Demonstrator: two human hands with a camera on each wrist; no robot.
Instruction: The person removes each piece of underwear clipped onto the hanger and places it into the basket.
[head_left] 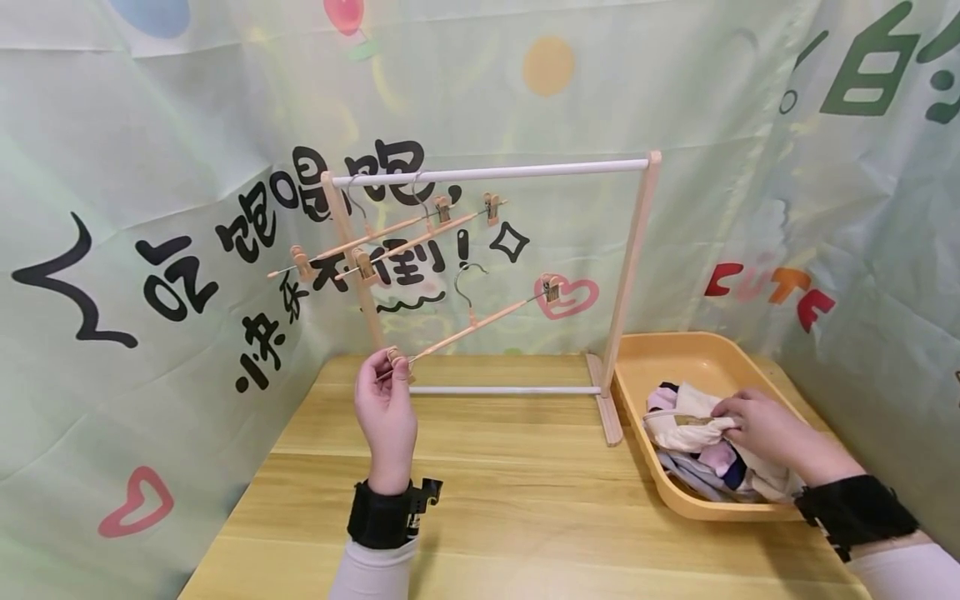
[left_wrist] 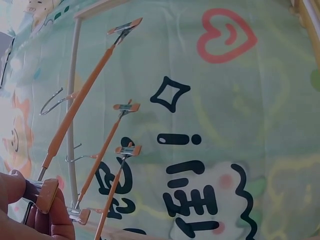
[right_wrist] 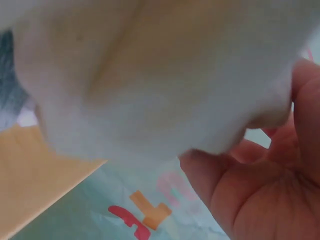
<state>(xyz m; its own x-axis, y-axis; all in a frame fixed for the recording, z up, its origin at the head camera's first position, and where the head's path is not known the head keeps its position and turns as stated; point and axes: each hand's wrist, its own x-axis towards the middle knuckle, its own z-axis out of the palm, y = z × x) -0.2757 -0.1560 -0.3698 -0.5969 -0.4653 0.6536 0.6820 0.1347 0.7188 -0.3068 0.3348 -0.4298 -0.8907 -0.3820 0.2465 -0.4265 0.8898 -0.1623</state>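
In the head view my left hand [head_left: 387, 412] grips the clip at the near end of a wooden clip hanger [head_left: 472, 323], held in front of the rack. The left wrist view shows that clip [left_wrist: 47, 195] between thumb and fingers, the bar slanting away to a second clip [left_wrist: 125, 30]. Over the yellow basin [head_left: 678, 340], my right hand [head_left: 776, 435] pinches a cream cloth garment [head_left: 692, 432] lying on a pile of clothes. Up close in the right wrist view, the blurred cream garment [right_wrist: 150, 110] fills much of the picture, partly covering the fingers.
A rack with wooden posts and a white top rail [head_left: 525, 172] stands at the back of the wooden table [head_left: 480, 483]. Two more clip hangers [head_left: 405, 247] hang at its left end. Printed cloth walls [head_left: 450, 67] enclose the table.
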